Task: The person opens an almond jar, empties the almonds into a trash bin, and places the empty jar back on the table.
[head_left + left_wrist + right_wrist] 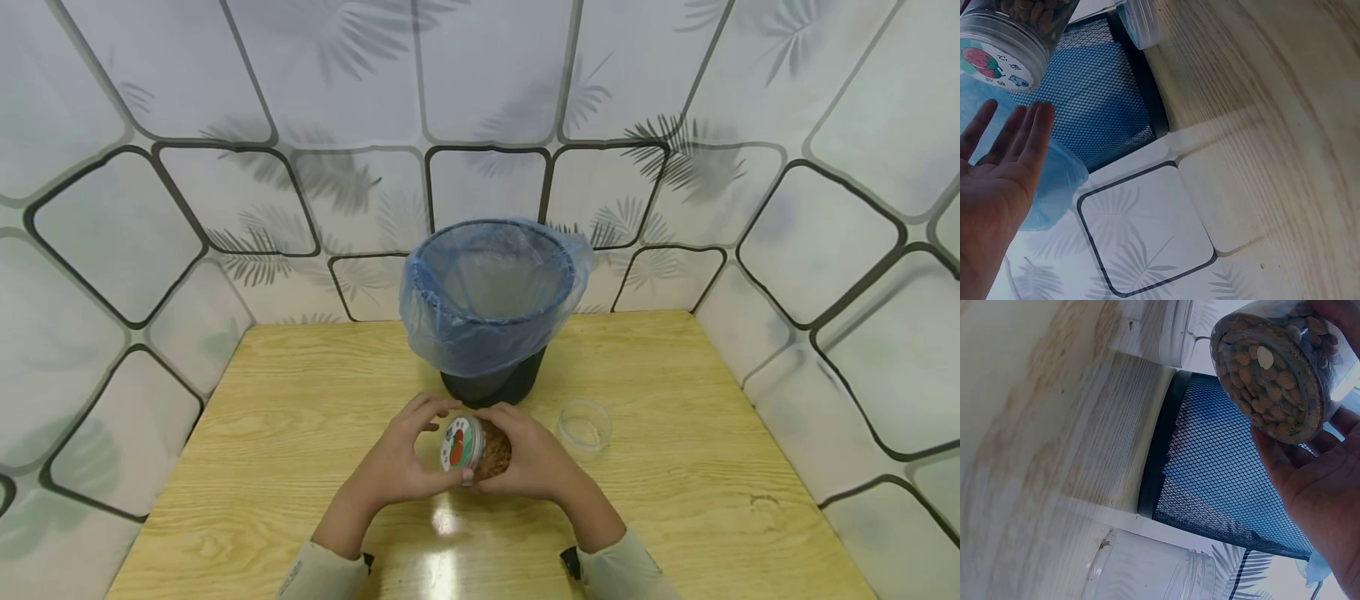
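Observation:
A clear plastic jar of brown, almond-like nuts lies tilted between the two hands, its lid towards the left. My right hand grips the jar body, and in the right wrist view the fingers curve round it beside the nut-filled base. The left hand is beside the lid, which has a round label with a red fruit picture. Its thumb reaches the lid's lower edge in the head view. In the left wrist view, the other left fingers extend loosely, apart from the lid.
Behind the hands stands a black mesh bin lined with a blue plastic bag. A clear, lidless container stands on the wooden table to the right. Patterned panels enclose the back and sides.

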Tool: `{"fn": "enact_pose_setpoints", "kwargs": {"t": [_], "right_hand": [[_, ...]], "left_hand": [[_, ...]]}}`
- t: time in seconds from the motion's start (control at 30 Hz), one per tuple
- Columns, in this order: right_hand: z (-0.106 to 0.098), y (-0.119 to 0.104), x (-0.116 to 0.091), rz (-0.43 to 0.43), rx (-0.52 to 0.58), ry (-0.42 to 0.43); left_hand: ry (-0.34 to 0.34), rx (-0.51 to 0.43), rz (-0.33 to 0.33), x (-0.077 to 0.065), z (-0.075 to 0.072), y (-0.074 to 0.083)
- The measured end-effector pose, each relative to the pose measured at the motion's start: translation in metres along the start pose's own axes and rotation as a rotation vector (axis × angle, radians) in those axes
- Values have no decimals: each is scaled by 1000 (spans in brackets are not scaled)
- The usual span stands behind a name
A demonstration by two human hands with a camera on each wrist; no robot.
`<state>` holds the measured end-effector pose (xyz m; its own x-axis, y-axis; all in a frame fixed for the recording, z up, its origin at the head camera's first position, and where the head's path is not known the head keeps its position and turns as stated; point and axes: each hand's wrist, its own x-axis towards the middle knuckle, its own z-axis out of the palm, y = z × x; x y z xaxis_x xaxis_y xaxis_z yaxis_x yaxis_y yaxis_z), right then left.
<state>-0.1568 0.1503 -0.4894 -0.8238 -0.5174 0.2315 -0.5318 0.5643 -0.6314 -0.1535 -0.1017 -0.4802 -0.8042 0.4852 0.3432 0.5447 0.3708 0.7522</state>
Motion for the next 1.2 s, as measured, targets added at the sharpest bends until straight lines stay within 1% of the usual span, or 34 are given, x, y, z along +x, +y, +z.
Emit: {"fn": "enact_pose_setpoints", "kwargs": {"t": [0.07,0.13,0.23,0.37,0.63,1.03,1.2], "right_hand": [[0,1,0,-8,-4,3],[0,2,0,-14,-6,6],[0,3,0,-18,-6,5],[0,3,0,-13,-4,-2],[2,4,1,-9,-6,-6],[1,3,0,0,12,-1],[1,1,-1,-5,18,2]], "left_hand": [[-19,-3,17,0,0,0],[-39,-5,19,0,-1,1],[-67,-6,16,1,-1,1],[-83,-22,11,1,-1,1],[-103,-68,42,1,1,-4],[-104,-76,52,3,2,-4],[-102,-83,28,3,3,-4]]}}
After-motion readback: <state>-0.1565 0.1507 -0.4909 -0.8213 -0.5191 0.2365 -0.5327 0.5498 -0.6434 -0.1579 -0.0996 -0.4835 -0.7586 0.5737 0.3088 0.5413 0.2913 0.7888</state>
